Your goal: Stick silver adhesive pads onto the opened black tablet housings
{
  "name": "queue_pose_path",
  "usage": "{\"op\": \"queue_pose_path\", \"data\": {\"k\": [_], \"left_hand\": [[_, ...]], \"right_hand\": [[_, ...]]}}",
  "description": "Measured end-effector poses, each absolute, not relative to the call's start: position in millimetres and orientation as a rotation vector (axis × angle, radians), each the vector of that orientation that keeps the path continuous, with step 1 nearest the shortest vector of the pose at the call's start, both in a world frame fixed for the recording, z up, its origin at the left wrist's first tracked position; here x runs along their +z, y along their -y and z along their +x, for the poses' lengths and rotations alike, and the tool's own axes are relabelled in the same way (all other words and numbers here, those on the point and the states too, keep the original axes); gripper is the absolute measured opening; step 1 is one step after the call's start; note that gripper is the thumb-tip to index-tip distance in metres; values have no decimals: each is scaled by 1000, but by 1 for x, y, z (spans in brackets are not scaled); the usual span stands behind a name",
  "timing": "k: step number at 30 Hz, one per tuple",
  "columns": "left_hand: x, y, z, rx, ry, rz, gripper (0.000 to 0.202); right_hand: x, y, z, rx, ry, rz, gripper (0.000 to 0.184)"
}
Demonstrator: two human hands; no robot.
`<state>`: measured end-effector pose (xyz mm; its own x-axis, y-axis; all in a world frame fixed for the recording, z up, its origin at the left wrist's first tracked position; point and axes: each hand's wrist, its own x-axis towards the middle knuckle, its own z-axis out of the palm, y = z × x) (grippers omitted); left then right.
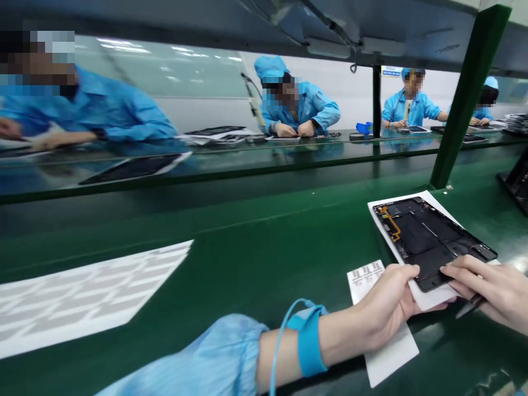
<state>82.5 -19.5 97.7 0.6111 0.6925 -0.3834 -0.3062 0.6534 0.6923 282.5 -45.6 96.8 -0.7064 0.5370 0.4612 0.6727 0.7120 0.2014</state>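
An opened black tablet housing (433,242) lies on a white backing sheet (421,296), tilted toward me at the right. An orange flex cable (394,225) runs along its left side. My left hand (394,300) is closed on the near corner, thumb on top and fingers underneath. My right hand (490,289) has its fingertips on the housing's near edge and holds a slim dark pointed tool (470,307), whose exact kind I cannot make out. A small white sheet with grey stickers (391,360) lies partly hidden beneath my left wrist.
A large white sheet with grey pieces (82,297) lies at the left of the green bench (256,247). A green post (470,99) rises behind the tablet, under an overhead shelf (185,27). Several co-workers in blue sit opposite, near a blue bin (364,128).
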Motion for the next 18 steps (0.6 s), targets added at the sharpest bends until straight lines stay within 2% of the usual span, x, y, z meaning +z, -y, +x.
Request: {"op": "queue_pose_path", "data": {"k": [3, 5, 8, 11, 15, 16, 18], "left_hand": [[98, 22, 82, 613, -660, 700, 34], [100, 23, 81, 577, -644, 775, 34], [104, 22, 72, 410, -621, 949, 34], [104, 20, 49, 310, -667, 1203, 34], [83, 23, 2, 626, -821, 1635, 19], [75, 24, -8, 751, -824, 1998, 26], [59, 26, -20, 722, -877, 2504, 41]], "right_hand": [[103, 58, 288, -324, 2591, -1019, 30], [101, 65, 290, -354, 2598, -1046, 33], [92, 69, 294, -460, 2555, -999, 26], [82, 67, 300, -426, 2546, -952, 28], [79, 71, 308, -273, 2616, -991, 30], [80, 74, 308, -222, 2627, -1019, 31], [84, 80, 307, -127, 2621, -1093, 32]]}}
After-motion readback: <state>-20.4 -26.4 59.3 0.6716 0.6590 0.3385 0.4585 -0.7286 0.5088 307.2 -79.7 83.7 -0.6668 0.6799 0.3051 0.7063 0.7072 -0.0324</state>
